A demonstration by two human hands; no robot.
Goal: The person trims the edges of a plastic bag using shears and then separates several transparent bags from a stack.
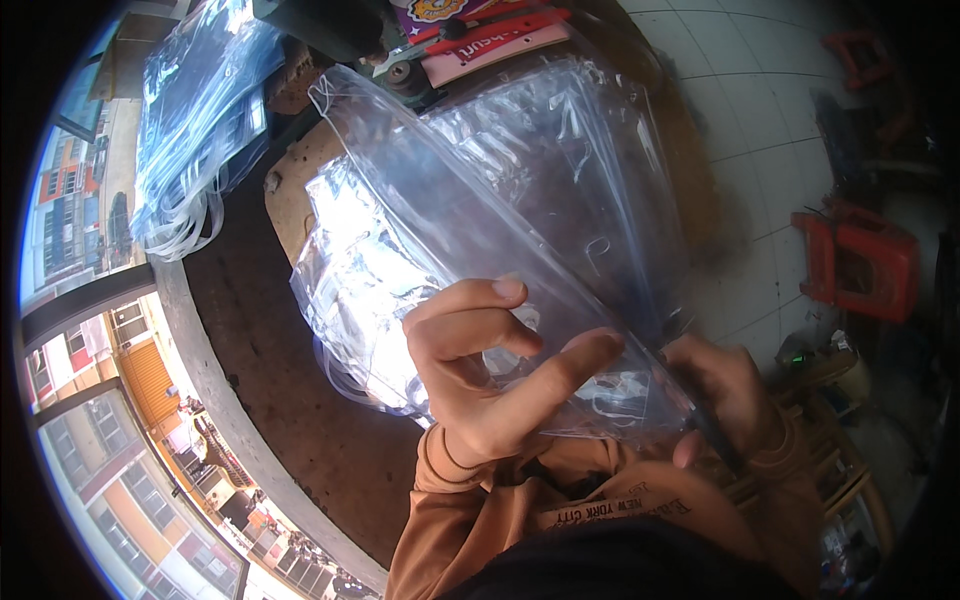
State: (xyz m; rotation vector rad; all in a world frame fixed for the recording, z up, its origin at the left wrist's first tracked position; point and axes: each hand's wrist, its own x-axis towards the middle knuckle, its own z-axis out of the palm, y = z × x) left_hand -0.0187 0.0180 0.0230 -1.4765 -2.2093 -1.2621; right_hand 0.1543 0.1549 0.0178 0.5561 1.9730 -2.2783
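A pile of clear, glossy plastic sheets (450, 150) lies in front of me, the top one with a long folded edge that runs from the far left toward my right hand. My left hand (490, 370) hovers over or rests on this plastic, fingers bent and apart, thumb stretched toward the right; no object shows between them. Close to the near right end of the folded edge, my right hand (730, 395) is closed around a dark, slim tool (715, 435). Blur and the fingers hide its exact kind.
At the far side stands a dark machine head (330, 30), beside a red and pink printed board (500, 50). More clear plastic with pale strips (200, 130) hangs at the far left, near a window. Red stools (860, 260) stand on the tiled floor to the right.
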